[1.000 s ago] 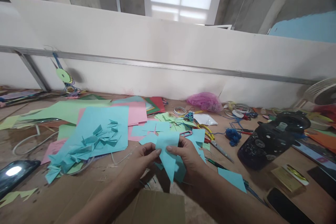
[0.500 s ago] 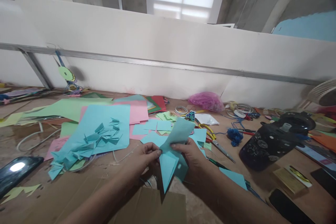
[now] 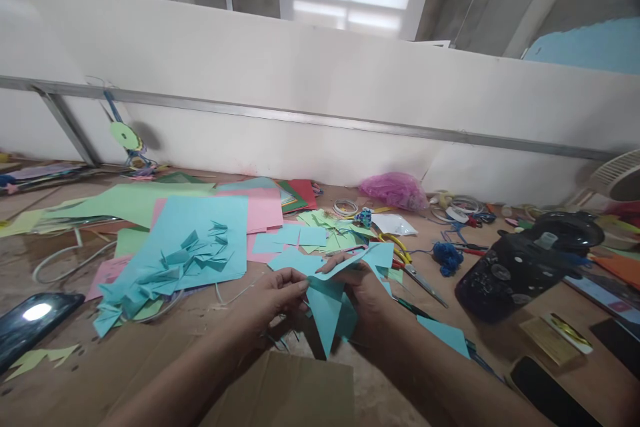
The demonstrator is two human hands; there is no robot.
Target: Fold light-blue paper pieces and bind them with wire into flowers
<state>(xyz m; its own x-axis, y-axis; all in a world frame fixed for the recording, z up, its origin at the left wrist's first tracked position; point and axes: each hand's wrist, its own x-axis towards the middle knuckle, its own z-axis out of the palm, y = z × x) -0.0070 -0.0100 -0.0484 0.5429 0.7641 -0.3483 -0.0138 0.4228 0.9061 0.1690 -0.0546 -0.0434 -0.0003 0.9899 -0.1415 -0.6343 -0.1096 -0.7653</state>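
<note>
A light blue folded paper (image 3: 325, 313) is held between both hands above the table, its narrow point hanging downward. My left hand (image 3: 283, 293) pinches its left edge between thumb and fingers. My right hand (image 3: 363, 287) grips the paper's right side, and the upper flap lies tilted over its fingers. Behind the hands lie blue paper squares (image 3: 313, 236). To the left, a cluster of folded blue paper pieces (image 3: 195, 253) rests on a large blue sheet (image 3: 200, 213).
Scissors (image 3: 425, 285), a ball of blue cord (image 3: 447, 257) and a dark jug (image 3: 493, 277) stand or lie to the right. A phone (image 3: 37, 320) is at the left. Cardboard (image 3: 295, 390) lies in front, and a pink plastic bag (image 3: 394, 191) sits by the wall.
The paper's upper flap has tipped down from standing upright to nearly edge-on over my right hand. Its lower point has swung slightly to the right.
</note>
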